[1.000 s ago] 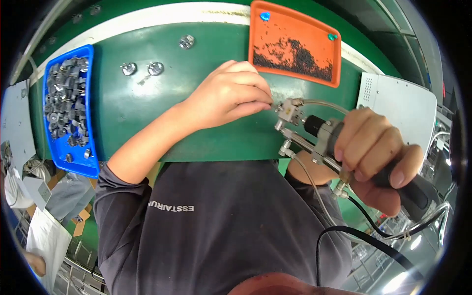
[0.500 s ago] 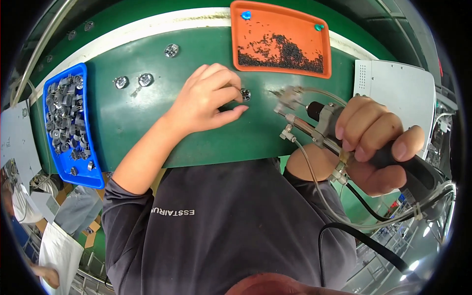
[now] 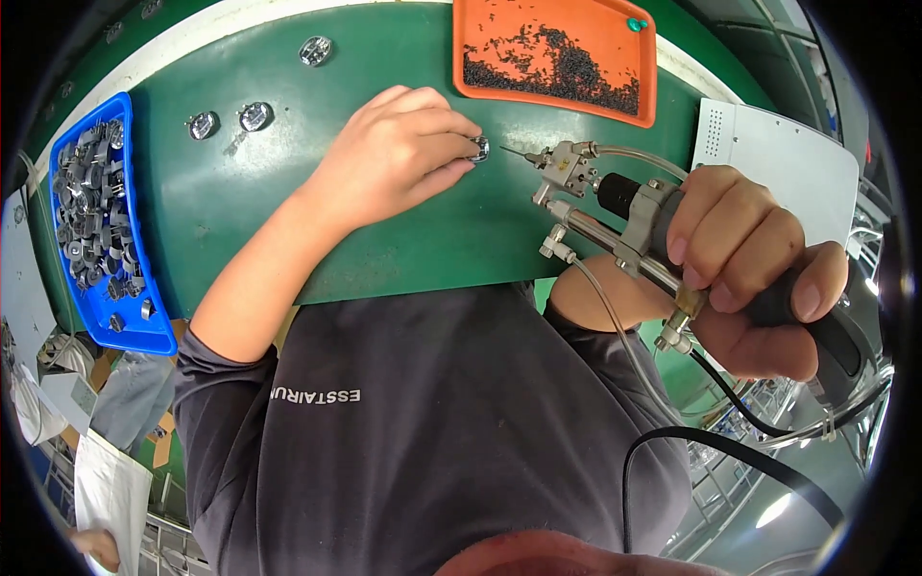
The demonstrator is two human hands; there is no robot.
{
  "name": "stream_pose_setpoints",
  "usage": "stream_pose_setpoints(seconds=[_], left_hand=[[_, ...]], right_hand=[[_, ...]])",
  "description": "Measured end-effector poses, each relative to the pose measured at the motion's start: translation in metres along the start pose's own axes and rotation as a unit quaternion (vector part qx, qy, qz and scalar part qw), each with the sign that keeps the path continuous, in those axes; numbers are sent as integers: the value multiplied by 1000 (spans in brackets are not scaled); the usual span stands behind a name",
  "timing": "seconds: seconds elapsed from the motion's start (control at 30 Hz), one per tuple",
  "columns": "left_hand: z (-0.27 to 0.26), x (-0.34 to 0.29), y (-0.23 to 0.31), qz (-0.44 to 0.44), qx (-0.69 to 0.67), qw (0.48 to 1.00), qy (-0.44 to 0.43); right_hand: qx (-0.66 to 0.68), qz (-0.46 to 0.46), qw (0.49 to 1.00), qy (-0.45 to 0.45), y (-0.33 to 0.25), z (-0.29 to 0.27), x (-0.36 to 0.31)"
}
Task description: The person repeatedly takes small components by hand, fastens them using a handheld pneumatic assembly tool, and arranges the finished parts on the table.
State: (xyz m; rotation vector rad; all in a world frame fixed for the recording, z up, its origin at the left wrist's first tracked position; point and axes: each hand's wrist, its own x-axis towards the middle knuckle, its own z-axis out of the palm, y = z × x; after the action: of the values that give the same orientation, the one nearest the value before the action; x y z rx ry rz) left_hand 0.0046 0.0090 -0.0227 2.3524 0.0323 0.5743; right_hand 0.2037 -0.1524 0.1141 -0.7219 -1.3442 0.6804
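My left hand (image 3: 399, 154) rests on the green table (image 3: 317, 240) and pinches a small shiny metal part (image 3: 478, 148) between its fingertips. My right hand (image 3: 759, 278) grips the dark handle of a powered screwdriver (image 3: 615, 206) with clear tubes and a black cable. The tool's thin tip points left and stops just right of the metal part, a little apart from it.
An orange tray (image 3: 557, 38) of small dark screws lies behind the hands. A blue bin (image 3: 96, 226) of metal parts sits at the left edge. Three loose metal parts (image 3: 254, 115) lie on the table's far left. A white perforated box (image 3: 778, 158) stands at the right.
My left hand has shifted with the metal part pinched in it, and the screwdriver tip has swung closer to that part. The view has tilted, so the table's contents sit higher in the frame.
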Motion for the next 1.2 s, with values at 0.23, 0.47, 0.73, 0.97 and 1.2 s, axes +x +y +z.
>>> stream_pose_setpoints(seconds=[0.23,0.47,0.73,0.97,1.2], left_hand=[[1,0,0,-2,-4,1000,4],[2,-1,2,-5,-3,1000,4],[3,0,-1,6,-2,1000,11],[-6,4,-1,31,28,999,8],[0,-11,4,7,22,1000,2]], right_hand=[[29,1,999,-14,13,10,5],[49,28,996,-69,15,9,7],[37,39,995,-84,17,9,11],[5,35,998,-55,22,23,21],[-3,-58,998,-26,31,39,18]])
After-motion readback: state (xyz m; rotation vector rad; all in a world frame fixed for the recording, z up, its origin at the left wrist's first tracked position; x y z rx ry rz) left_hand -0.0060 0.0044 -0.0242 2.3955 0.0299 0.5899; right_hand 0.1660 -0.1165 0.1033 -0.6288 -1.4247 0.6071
